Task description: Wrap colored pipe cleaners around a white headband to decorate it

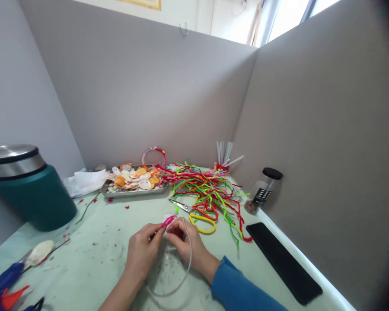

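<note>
Near the front middle of the table, my left hand pinches a bright pink pipe cleaner between thumb and fingers. A thin pale hoop curves down from there, passing over the back of my right hand and round towards my left wrist. The pink strand appears to be wound at the hoop's upper part. My right hand's thumb and fingertips are pressed together just right of the pink piece; what lies between them is hidden. Just beyond, scissors with red and yellow handles lie on the table.
A pile of coloured pipe cleaners lies behind the scissors. Further left are a metal tray of shells, a wrapped ring and a green flask. A blue glue gun, a jar and a black slab flank my hands.
</note>
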`<state>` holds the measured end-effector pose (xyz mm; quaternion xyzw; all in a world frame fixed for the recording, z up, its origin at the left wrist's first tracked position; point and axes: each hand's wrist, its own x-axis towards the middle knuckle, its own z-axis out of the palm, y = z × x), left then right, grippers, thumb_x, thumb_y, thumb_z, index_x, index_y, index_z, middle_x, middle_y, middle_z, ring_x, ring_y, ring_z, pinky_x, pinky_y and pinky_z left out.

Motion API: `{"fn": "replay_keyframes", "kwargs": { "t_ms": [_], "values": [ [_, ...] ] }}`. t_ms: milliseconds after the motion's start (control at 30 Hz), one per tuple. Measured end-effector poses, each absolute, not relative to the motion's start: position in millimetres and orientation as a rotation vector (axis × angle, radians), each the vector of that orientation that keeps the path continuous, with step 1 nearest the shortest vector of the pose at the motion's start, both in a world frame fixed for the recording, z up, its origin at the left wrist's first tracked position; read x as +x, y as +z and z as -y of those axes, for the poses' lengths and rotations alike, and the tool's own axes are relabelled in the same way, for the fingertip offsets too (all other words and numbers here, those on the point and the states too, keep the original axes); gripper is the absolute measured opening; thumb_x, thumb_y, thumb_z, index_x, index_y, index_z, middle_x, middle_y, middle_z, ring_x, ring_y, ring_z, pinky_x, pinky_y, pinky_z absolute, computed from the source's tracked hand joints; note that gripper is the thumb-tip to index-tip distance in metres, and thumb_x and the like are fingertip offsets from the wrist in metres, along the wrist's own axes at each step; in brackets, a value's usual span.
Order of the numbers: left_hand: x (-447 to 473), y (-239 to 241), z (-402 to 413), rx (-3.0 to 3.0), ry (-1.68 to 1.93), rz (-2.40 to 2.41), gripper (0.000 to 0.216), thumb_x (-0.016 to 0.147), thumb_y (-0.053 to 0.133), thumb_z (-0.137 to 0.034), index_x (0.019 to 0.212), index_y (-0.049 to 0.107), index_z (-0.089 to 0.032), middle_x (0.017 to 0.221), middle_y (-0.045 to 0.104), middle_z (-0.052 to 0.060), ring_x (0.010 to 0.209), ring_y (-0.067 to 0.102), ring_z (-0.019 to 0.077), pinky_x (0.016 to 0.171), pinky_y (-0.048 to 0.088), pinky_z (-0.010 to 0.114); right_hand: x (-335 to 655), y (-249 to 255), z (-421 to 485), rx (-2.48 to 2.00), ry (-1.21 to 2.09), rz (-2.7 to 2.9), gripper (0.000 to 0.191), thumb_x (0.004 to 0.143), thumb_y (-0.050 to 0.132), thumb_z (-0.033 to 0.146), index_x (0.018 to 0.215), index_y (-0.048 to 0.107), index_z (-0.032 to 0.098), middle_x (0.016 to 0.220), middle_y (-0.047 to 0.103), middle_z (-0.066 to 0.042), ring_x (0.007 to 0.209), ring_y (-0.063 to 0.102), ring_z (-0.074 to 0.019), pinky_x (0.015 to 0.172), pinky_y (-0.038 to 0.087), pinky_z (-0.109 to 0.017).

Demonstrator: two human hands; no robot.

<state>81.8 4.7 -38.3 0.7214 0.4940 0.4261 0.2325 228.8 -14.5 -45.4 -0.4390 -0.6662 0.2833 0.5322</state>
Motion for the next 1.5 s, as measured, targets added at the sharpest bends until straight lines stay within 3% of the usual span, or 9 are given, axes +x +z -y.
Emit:
{"fn": "replay_keyframes", "kwargs": {
  "t_ms": [100,267,500,767,933,1033,1500],
  "values": [
    [80.1,-40.6,-7.2,1.886,1.128,-1.383,0.023,0.076,0.054,-0.036,0.08,0.071,-0.021,0.079,0.071,0.002,0.073,0.064,0.0183,0.067,0.048,0.026,229.3,-47.0,12.3,-1.108,0.673,1.54,0.009,0.078,0.06,0.027,0.074,0.061,0.019,0.069,0.055,0.001,0.063,0.05,-0.0127,0.059,0.038,-0.023],
    [83.1,-39.0,-6.7,1.889,1.069,-1.269,0.025,0.077,0.053,-0.038,0.078,0.07,-0.02,0.076,0.07,0.002,0.07,0.063,0.0174,0.064,0.048,0.024,231.0,-48.8,8.3,-1.144,0.788,1.371,0.018,0.081,0.057,0.034,0.077,0.06,0.017,0.066,0.052,0.002,0.059,0.045,-0.011,0.055,0.035,-0.022],
    [86.0,-39.7,-4.8,2.004,1.055,-1.238,0.023,0.078,0.052,-0.037,0.081,0.069,-0.022,0.077,0.07,0.003,0.068,0.062,0.017,0.062,0.047,0.024,232.5,-53.3,4.7,-1.136,0.862,1.301,0.008,0.075,0.059,0.023,0.07,0.062,0.017,0.06,0.052,0.003,0.057,0.044,-0.0107,0.052,0.033,-0.02],
    [86.7,-36.0,-3.8,1.87,0.991,-1.232,0.025,0.076,0.055,-0.04,0.077,0.068,-0.019,0.071,0.067,0.002,0.065,0.057,0.0163,0.059,0.042,0.023,232.4,-46.3,8.4,-1.099,0.879,1.299,0.012,0.076,0.06,0.026,0.068,0.063,0.018,0.06,0.055,0.003,0.056,0.045,-0.0106,0.053,0.036,-0.021],
    [87.5,-34.0,-3.1,1.475,0.872,-1.147,0.033,0.071,0.06,-0.046,0.062,0.059,-0.015,0.046,0.042,-0.006,0.042,0.034,0.0073,0.04,0.024,0.018,232.9,-43.5,8.8,-1.055,1.032,1.262,0.01,0.074,0.061,0.024,0.067,0.061,0.017,0.052,0.048,0.005,0.046,0.04,-0.0082,0.045,0.031,-0.019],
    [86.6,-32.8,-2.2,1.25,0.785,-1.062,0.035,0.069,0.062,-0.047,0.063,0.054,-0.014,0.045,0.03,-0.009,0.039,0.02,0.004,0.038,0.013,0.018,233.5,-44.8,7.7,-1.017,1.092,1.254,0.012,0.073,0.062,0.025,0.066,0.061,0.017,0.05,0.046,0.006,0.044,0.038,-0.0074,0.043,0.029,-0.019],
    [80.8,-33.7,-3.8,1.019,0.746,-0.894,0.031,0.07,0.065,-0.041,0.064,0.051,-0.014,0.048,0.036,-0.008,0.037,0.018,0.0018,0.035,0.009,0.018,235.5,-51.3,4.6,-0.981,1.2,1.247,0.02,0.072,0.065,0.034,0.067,0.062,0.014,0.05,0.049,0.005,0.045,0.039,-0.0069,0.044,0.029,-0.02]
  ]
}}
